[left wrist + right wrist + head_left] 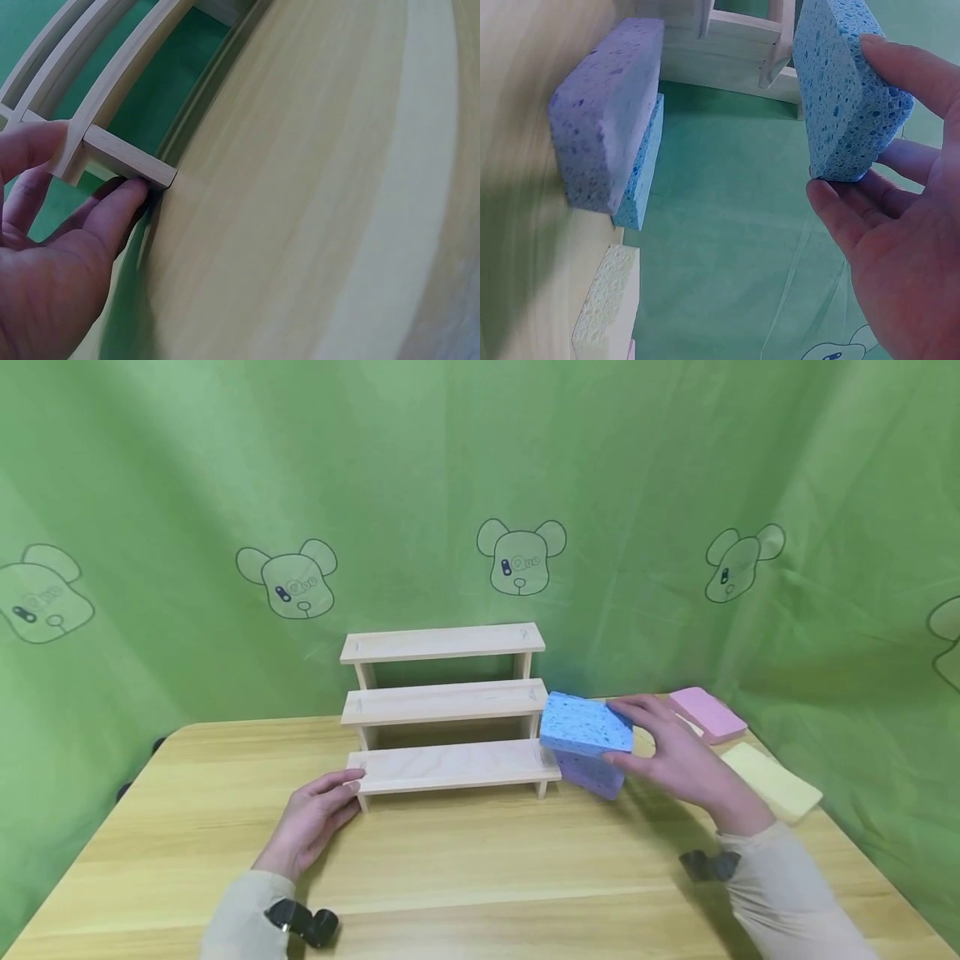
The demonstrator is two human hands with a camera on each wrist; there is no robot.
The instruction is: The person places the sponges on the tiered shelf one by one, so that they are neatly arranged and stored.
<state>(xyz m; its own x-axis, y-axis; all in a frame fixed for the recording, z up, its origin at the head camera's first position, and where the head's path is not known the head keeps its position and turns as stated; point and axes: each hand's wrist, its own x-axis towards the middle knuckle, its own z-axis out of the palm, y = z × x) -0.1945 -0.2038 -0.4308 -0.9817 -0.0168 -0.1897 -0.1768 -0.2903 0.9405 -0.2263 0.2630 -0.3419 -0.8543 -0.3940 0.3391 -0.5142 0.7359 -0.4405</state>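
right hand [678, 760] is pinching a chunky, pitted blue sponge [585, 722] near the right end of a plain wood shelf [457, 764], three flat steps, left hand [318, 814] gripping the bottom step's left end. Speckled purple sponge [592, 775] below the blue one, pink slab [705, 714] and yellow slab [772, 781] farther right on the grainy table [487, 877]

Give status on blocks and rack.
Done: wooden rack stands upright but bears no blocks yet. In hand: right hand holds a blue block near it; left hand grips the rack's front left corner. Apparently left: blocks off the rack, including purple block, pink block, yellow block.
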